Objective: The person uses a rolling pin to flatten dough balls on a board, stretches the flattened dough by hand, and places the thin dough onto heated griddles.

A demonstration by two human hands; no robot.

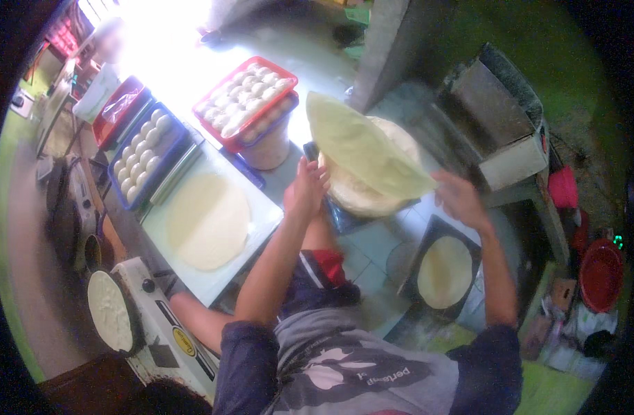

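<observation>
My right hand (458,203) pinches the edge of a thin round flatbread (363,148), which hangs tilted over a stack of pale flatbreads (371,199). Left of that stack, my left hand (307,189) is closed around a dark handle (310,151); the rest of that tool is hidden. Blue plastic (343,220) shows beneath the stack. A rolled-out round of dough (208,223) lies on the white board (265,215), with a metal rolling pin (174,176) along the board's far left side.
Dough balls fill a blue tray (184,132) and a red tray (218,136). One flatbread (109,311) covers a pan on the Quantum gas stove (166,327) at left; another (444,272) lies on a dark flat surface at right. A person (96,85) is at upper left.
</observation>
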